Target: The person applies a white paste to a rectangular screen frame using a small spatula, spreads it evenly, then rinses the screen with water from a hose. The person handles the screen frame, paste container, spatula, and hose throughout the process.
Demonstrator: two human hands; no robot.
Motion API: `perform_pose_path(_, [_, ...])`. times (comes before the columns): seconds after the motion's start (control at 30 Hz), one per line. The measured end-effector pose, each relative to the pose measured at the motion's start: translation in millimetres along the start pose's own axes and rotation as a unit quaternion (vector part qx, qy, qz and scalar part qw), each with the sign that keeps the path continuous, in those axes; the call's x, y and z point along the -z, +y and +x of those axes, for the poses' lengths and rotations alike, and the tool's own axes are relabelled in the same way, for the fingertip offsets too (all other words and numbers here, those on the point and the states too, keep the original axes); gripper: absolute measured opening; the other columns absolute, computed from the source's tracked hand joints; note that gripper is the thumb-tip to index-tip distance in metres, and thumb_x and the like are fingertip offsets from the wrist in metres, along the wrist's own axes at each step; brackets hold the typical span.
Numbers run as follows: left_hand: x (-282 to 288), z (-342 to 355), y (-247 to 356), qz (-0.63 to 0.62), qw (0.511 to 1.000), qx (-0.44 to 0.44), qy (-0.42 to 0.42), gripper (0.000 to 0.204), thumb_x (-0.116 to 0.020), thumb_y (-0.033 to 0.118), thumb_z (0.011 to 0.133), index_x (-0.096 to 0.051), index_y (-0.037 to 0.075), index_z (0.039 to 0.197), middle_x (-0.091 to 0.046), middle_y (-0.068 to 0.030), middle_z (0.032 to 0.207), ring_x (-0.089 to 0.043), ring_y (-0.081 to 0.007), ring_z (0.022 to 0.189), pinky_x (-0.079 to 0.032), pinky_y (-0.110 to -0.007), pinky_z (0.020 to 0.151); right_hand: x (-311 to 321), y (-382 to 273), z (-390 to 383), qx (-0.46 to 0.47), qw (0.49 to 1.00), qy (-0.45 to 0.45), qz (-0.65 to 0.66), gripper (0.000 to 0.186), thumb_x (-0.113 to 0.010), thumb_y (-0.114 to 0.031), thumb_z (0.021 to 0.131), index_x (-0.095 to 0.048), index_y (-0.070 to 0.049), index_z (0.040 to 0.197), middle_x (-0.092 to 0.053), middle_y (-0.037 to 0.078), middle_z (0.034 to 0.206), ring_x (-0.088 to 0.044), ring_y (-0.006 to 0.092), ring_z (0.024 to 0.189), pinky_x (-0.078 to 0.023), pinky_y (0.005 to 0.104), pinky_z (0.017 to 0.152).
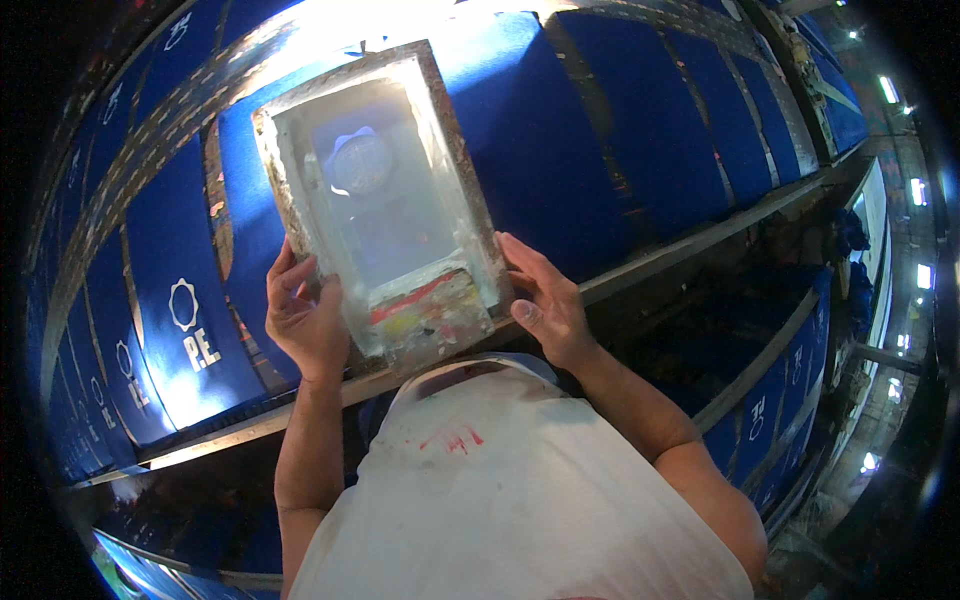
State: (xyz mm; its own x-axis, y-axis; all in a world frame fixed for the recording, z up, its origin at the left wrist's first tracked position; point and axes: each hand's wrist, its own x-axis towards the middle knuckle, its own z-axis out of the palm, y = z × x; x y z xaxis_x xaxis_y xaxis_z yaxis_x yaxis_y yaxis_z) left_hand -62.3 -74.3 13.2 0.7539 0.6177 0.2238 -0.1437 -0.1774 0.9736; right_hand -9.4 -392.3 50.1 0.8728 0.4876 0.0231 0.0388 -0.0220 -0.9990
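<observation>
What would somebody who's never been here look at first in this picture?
Probably the see-through rectangular screen in its worn frame, just left of centre, held between the bare left hand and bare right hand. Next come the bright blue flat panels behind it, some on the left bearing white printed marks. Below, red smears stand out on the white cloth shirt.
</observation>
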Motion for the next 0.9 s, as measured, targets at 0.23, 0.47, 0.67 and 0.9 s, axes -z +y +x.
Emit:
perform_pose_path(0.23, [-127,-31,-10,0.002,1.0,0.022,-0.004,0.036,-0.073,-0.017,0.088,-0.069,0.0,0.119,-0.057,-0.0248,0.161,-0.059,-0.0326,0.15,-0.06,-0.044,0.114,128,29,-6,0.003,1.0,0.004,0.0,0.076,-0.069,-0.043,0.111,-0.047,0.001,0.169,-0.045,0.026,0.174,-0.042,0.0359,0.163,-0.034,0.0501,0.133])
perform_pose_path(0.47, [-207,-63,-19,0.019,0.999,0.033,0.004,0.034,-0.076,-0.016,0.085,-0.071,-0.002,0.115,-0.061,-0.0263,0.159,-0.059,-0.0339,0.15,-0.048,-0.045,0.123,218,45,-16,-0.025,0.998,-0.032,-0.043,0.075,-0.072,-0.036,0.109,-0.046,0.0,0.169,-0.042,0.024,0.176,-0.04,0.0341,0.163,-0.031,0.0485,0.134])
perform_pose_path(0.67, [-225,-64,-10,0.002,0.998,0.063,0.005,0.031,-0.077,-0.017,0.085,-0.071,-0.006,0.114,-0.061,-0.0283,0.16,-0.062,-0.0323,0.146,-0.051,-0.044,0.121,237,42,-13,0.001,0.996,-0.02,-0.083,0.072,-0.079,-0.025,0.1,-0.054,-0.006,0.165,-0.051,0.029,0.17,-0.047,0.0403,0.16,-0.033,0.0505,0.133])
perform_pose_path(0.9, [-232,-64,-13,-0.018,0.998,0.059,0.027,0.03,-0.078,-0.013,0.084,-0.075,-0.005,0.112,-0.065,-0.0277,0.158,-0.069,-0.0281,0.136,-0.055,-0.042,0.115,248,45,-12,0.013,0.993,-0.04,-0.107,0.073,-0.08,-0.024,0.1,-0.054,-0.006,0.166,-0.048,0.03,0.171,-0.048,0.0423,0.158,-0.034,0.0508,0.132])
